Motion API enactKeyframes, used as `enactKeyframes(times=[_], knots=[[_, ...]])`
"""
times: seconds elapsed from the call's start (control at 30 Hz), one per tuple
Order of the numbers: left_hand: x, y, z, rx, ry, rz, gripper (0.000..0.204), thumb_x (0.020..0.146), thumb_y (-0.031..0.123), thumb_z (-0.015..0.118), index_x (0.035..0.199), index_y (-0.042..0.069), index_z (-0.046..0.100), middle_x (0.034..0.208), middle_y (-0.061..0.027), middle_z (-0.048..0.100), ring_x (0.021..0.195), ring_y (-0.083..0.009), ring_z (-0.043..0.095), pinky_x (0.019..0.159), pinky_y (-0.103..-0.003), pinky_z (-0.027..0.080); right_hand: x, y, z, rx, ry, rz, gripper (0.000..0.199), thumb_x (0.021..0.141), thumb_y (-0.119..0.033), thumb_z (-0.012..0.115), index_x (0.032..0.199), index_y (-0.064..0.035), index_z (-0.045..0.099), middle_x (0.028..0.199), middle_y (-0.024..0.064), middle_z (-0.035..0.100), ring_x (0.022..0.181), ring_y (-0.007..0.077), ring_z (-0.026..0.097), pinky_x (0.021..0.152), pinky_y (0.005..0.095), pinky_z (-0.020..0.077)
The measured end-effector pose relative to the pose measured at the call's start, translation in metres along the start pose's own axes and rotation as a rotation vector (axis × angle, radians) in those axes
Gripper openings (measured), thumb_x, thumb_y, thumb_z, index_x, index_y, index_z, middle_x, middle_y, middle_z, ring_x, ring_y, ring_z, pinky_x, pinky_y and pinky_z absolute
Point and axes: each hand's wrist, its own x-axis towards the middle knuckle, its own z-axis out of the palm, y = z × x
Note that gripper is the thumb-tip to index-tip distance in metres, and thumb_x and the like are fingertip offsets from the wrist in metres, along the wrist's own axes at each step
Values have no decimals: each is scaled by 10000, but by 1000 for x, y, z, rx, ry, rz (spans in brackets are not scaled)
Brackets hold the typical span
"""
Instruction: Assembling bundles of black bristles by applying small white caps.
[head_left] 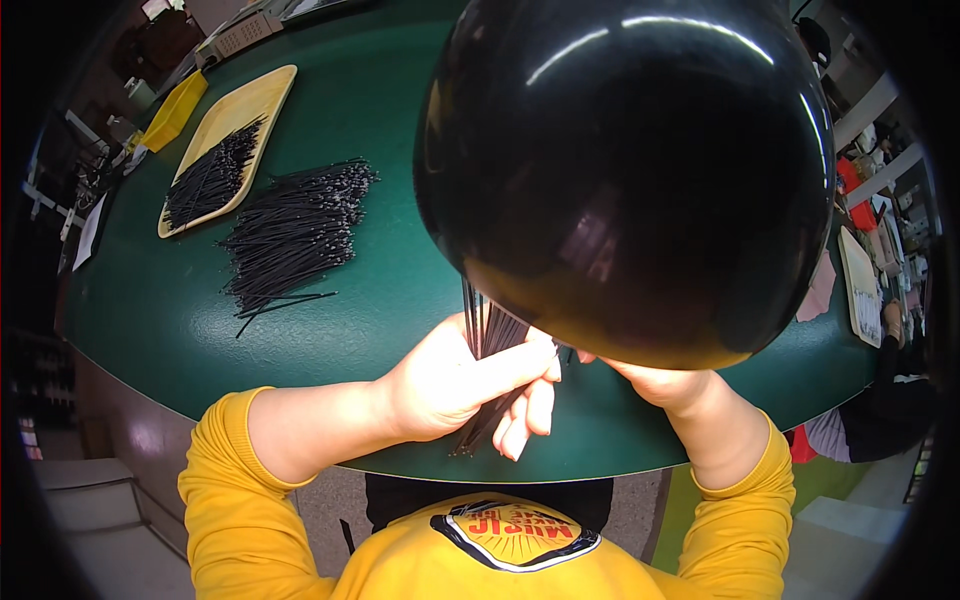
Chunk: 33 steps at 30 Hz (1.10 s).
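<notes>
Left hand point(450, 385) clamped on bundle of black strips point(487, 335). Right hand point(665, 380), at 3 o'clock, mostly hidden under black glossy dome point(625, 170); grip cannot be told.

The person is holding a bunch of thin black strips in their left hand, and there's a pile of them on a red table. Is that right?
Not quite. The table is dark green, not red, as the head view shows. The rest fits: the left hand grips a bunch of thin black strips, and a loose pile lies on the table.
</notes>
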Motion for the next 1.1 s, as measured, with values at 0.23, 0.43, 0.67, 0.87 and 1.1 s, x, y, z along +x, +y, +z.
enactKeyframes(times=[0.23, 0.43, 0.67, 0.87, 1.1], knots=[[2, -1, 0, 2, -56, 31, 171, 841, 164, 409, 816, 4, 463, 594, -104, 537, 437, -142, 535, 391, -210, 437, -1, -1, -7, 203, -123, 29, 253, 690, -21, 592, 921, 28, 501, 802, 80, 549, 664, 119, 536, 594, 217, 441], [2, 3, 5, 79, 1, 20, 181, 844, 171, 402, 829, -1, 458, 595, -107, 536, 417, -143, 527, 375, -210, 430, -4, 5, -4, 296, -68, 49, 242, 699, -7, 582, 923, 28, 498, 799, 77, 547, 666, 111, 534, 579, 206, 438], [2, 2, 3, 22, -42, 6, 183, 843, 173, 405, 827, -2, 455, 591, -106, 534, 405, -138, 515, 372, -210, 430, -6, -10, -1, 205, 28, 209, 229, 697, -1, 582, 911, 29, 507, 804, 81, 550, 676, 116, 537, 589, 209, 439], [2, 3, 3, 37, -37, 4, 181, 842, 174, 405, 826, 0, 454, 583, -100, 529, 403, -132, 510, 377, -207, 432, -6, -9, -2, 247, 7, 238, 224, 694, 0, 584, 903, 30, 513, 809, 82, 553, 683, 120, 538, 600, 212, 438], [1, 4, 5, 39, -29, -21, 180, 845, 177, 404, 830, 4, 454, 585, -99, 530, 409, -132, 514, 387, -205, 437, -5, -12, 0, 264, 3, 254, 270, 689, 14, 586, 942, 31, 495, 827, 85, 549, 714, 126, 541, 620, 219, 445]])
